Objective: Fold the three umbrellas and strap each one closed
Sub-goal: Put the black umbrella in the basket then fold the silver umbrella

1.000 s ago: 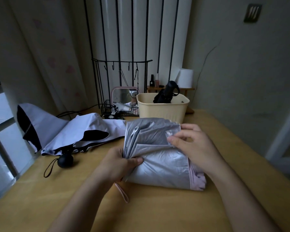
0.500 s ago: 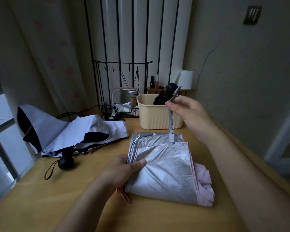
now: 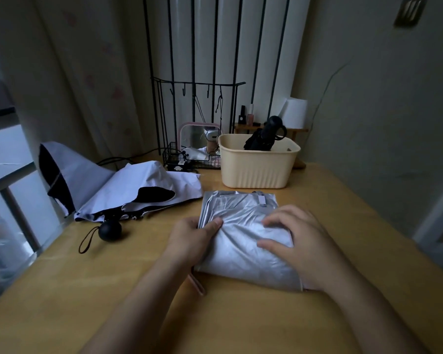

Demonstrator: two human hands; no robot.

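View: head camera, looking down at the table.
Left hand (image 3: 191, 238): grips the left edge of the silver umbrella (image 3: 243, 249). The thumb (image 3: 214, 224) lies flat across the top of the folded cloth. The other fingers curl out of sight at the edge.
Right hand (image 3: 301, 242): rests on top of the same umbrella with nothing enclosed. The fingers (image 3: 271, 221) are arched and spread, and their tips and the thumb press down on the canopy.
Silver umbrella: lies folded flat on the wooden table (image 3: 241, 318), between and beneath both hands, with pleats stacked along its left side.
Strap (image 3: 262, 200): lies loose on the far end of the canopy, beyond the right fingertips and not touching them.
Pink wrist loop (image 3: 198, 284): sticks out at the near left corner, under the left wrist.
White-and-black umbrella (image 3: 128, 190): sprawls unfolded to the left, apart from both hands, its round black handle (image 3: 110, 229) towards the near side.
Black umbrella (image 3: 265, 135): stands bundled in the cream basket (image 3: 257, 166), just behind the silver one.
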